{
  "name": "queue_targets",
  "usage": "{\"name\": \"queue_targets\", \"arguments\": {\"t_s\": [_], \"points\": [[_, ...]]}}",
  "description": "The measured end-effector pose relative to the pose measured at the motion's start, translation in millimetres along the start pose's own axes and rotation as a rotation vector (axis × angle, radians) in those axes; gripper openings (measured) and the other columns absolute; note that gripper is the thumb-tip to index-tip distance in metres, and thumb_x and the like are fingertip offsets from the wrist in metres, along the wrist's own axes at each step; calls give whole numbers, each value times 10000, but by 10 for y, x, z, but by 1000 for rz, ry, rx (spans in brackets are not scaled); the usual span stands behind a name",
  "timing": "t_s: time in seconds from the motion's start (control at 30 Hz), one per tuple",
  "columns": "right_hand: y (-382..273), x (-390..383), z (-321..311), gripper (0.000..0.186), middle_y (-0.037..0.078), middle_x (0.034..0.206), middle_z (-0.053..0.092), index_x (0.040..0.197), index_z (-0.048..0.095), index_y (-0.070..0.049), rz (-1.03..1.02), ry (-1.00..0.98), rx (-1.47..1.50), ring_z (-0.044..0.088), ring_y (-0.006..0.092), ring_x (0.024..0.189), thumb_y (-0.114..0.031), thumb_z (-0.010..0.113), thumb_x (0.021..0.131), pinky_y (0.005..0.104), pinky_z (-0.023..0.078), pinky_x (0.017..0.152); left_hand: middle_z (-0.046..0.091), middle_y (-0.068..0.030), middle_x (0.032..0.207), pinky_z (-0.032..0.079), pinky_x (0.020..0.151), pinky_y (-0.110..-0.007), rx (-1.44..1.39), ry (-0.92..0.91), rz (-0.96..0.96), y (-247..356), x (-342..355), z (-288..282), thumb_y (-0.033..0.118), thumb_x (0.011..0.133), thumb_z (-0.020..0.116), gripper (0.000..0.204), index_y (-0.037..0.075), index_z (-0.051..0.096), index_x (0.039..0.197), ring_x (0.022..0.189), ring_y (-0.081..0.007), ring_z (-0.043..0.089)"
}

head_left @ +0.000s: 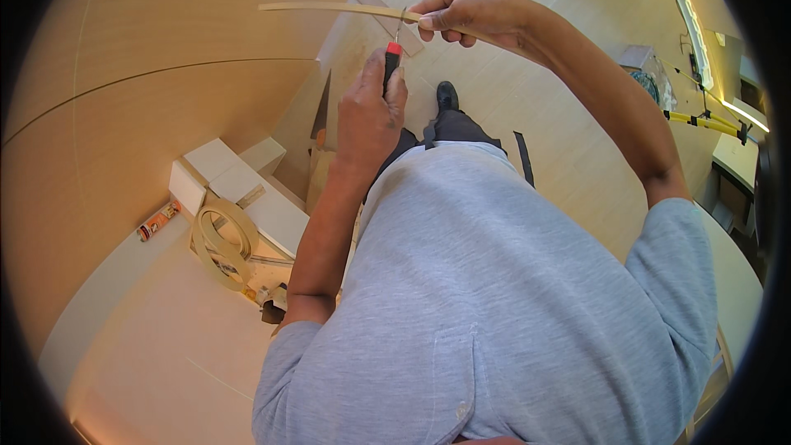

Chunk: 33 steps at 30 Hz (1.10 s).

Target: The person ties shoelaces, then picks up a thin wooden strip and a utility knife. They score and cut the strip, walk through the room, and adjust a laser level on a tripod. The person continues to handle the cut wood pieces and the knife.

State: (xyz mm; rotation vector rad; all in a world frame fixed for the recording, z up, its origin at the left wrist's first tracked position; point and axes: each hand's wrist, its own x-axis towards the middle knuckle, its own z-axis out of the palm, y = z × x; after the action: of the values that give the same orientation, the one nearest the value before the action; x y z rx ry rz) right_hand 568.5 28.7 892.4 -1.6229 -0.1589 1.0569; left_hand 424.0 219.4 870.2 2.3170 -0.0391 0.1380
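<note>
Strip: where our right hand (471, 10) pinches it, the thin pale wooden strip (329, 7) runs out level toward the upper left of the frame, held in the air above the floor (568, 140).
Knife: our left hand (368, 111) has its grip closed around a black-handled knife with a red collar (390, 62); its thin blade rises to meet the strip just beside the right fingertips.
Right grip: narrow, closed on the strip's end.
Doing it well: we judge the blade should be kept clear of the pinching fingers and the strip held steady, with light strokes.
Around: a coil of edge banding (222, 243), white blocks (239, 181) and a small tube (158, 221) lie at lower left.
</note>
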Motion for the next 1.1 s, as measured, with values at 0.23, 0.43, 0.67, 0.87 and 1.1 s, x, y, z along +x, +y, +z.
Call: {"name": "queue_targets", "arguments": {"t_s": [0.23, 0.43, 0.67, 0.87, 1.1], "points": [[-46, 62, -61, 270, 23, 755, 603, 1050, 764, 33, -74, 6, -93, 442, 109, 643, -149, 654, 884, 285, 323, 518, 663, -266, 930, 527, 700, -482, -7, -4, 6, -24, 94, 6, 107, 957, 638, 337, -19, 579, 1264, 810, -454, 656], [5, 99, -14, 259, 20, 680, 552, 1038, 771, 24, -93, 51, -192, 399, 109, 580, -122, 653, 860, 295, 284, 487, 664, -272, 933, 526, 703, -486, 5, -20, 2, -14, 76, -23, 102, 958, 634, 329, -24, 582, 1256, 812, -462, 653], [36, 128, -29, 280, 24, 660, 536, 1059, 764, 39, -126, 63, -217, 380, 112, 554, -115, 653, 854, 302, 275, 472, 660, -278, 907, 524, 700, -485, 13, -65, -48, 47, 98, -55, 103, 960, 631, 323, -30, 584, 1252, 804, -461, 653], [10, 100, -42, 278, 23, 677, 550, 1059, 766, 35, -114, 58, -189, 405, 112, 583, -126, 654, 863, 296, 294, 491, 661, -276, 915, 524, 708, -481, -5, -32, -11, 28, 129, -47, 104, 963, 626, 323, -28, 587, 1255, 806, -456, 656], [-13, 110, -78, 269, 31, 735, 588, 1057, 767, 28, -75, 25, -115, 443, 116, 639, -140, 652, 882, 299, 326, 518, 660, -274, 944, 523, 712, -478, 10, -31, -35, -9, 159, -23, 98, 961, 627, 331, -26, 581, 1264, 830, -458, 652]]}}
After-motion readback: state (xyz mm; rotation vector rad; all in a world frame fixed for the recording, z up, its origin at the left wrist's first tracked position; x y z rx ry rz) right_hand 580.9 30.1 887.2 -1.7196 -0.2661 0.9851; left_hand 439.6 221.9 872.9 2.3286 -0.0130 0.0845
